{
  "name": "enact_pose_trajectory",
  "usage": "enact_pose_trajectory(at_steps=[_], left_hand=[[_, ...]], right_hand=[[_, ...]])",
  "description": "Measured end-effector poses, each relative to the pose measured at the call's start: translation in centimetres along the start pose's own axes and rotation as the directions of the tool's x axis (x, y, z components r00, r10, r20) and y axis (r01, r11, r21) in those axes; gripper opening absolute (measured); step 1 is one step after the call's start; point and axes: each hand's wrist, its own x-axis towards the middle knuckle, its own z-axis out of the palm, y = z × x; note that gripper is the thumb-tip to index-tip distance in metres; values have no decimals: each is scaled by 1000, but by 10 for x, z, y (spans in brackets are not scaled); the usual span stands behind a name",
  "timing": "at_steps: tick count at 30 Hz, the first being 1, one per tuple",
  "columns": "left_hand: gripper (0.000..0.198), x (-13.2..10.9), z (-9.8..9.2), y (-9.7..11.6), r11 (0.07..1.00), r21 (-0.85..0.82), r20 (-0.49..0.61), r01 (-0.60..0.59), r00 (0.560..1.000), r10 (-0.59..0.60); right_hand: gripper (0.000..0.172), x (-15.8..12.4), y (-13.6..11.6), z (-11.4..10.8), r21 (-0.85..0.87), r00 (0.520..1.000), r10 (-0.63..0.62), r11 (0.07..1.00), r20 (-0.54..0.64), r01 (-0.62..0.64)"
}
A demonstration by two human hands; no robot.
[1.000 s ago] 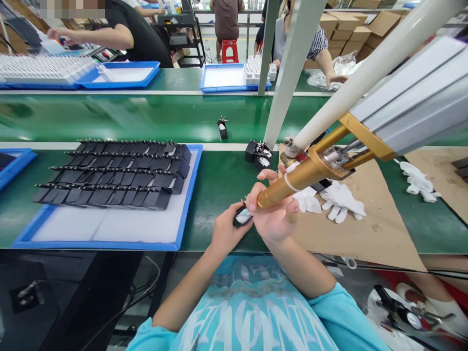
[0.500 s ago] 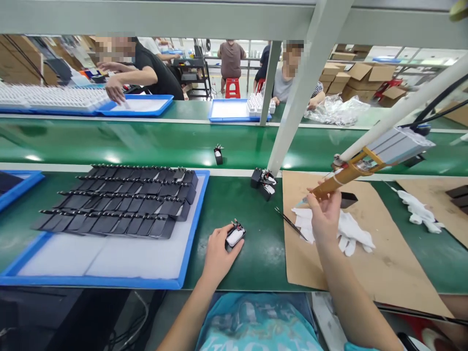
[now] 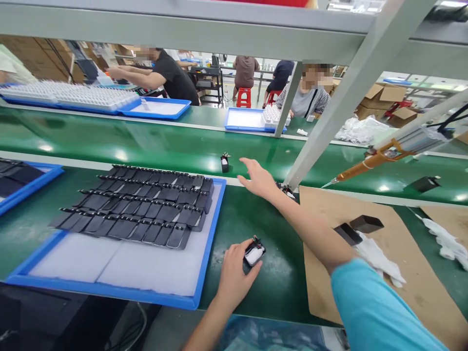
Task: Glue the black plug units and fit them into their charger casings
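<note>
My left hand grips a small open black housing with a white part and thin wires inside, resting on the green bench. My right hand is stretched out empty over the far bench edge, fingers apart. Just left of its fingertips, not touching, another black housing with a white insert stands on the green conveyor. Beneath my right wrist, partly hidden by it, lie black units with wires. An orange glue dispenser with a pale nozzle hangs at the right, out of my hand.
Left of my hands is a blue tray with rows of black housings. Cardboard at the right carries two black cases and a white glove. A slanted grey post rises near my right arm. Co-workers sit beyond the conveyor.
My right hand has let go of the glue dispenser and swung left and forward over the bench edge. The dispenser now hangs further back. My left hand keeps its hold on the housing.
</note>
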Motion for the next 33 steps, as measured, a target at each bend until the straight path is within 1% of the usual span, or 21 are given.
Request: enact_pose_trajectory(at_steps=[1,3,4,6,7,9,10,12,15,18,22,24,27,28,29,31,33], left_hand=[[44,0,-1,0,1000,-5,8,-2,1000,2],[45,0,-2,1,1000,-11,20,-7,1000,7],[46,0,-3,1,1000,-11,24,-10,1000,10],[46,0,-3,0,1000,-8,28,-17,999,17],[45,0,-3,-1,1000,-6,29,-20,999,20],[46,0,-3,-2,1000,-2,28,-31,999,31],[47,0,-3,-3,999,0,29,-40,999,40],[48,0,-3,-3,998,1,31,-56,998,56],[47,1,-2,-4,998,7,28,-68,997,68],[49,2,0,-5,997,31,10,-73,997,73],[46,3,4,-10,991,81,-31,-106,994,108],[43,2,4,-12,987,107,-52,-117,991,123],[41,0,5,-13,985,134,-83,-111,989,123],[40,-1,5,-12,985,133,-98,-107,988,121],[40,-2,5,-10,986,125,-114,-108,986,122],[41,-5,5,-6,987,95,-147,-129,979,142],[43,-6,5,1,981,60,-182,-186,964,194]], right_hand=[[52,28,-7,18,-13,999,42,999,23,-42],[41,73,-17,50,-38,991,125,992,41,-124],[43,88,-21,63,-46,987,150,988,52,-148],[42,107,-27,80,-60,981,182,982,73,-178],[42,112,-29,85,-68,979,187,981,86,-181],[39,115,-31,85,-91,977,178,982,117,-168],[38,113,-30,80,-106,977,167,982,135,-153],[39,104,-26,65,-148,975,137,983,173,-111],[47,72,-16,33,-221,967,89,975,240,-35],[51,18,-6,5,-289,949,75,957,308,18],[51,-56,-5,-15,-369,928,122,929,353,18],[50,-89,-7,-24,-398,939,116,917,324,24],[39,-138,-3,-43,-399,977,55,916,204,31],[35,-156,2,-49,-400,980,66,916,186,14],[31,-173,8,-54,-424,978,107,905,179,-21],[27,-206,26,-58,-522,969,203,847,144,-100],[24,-233,45,-56,-611,971,216,783,99,-112]])
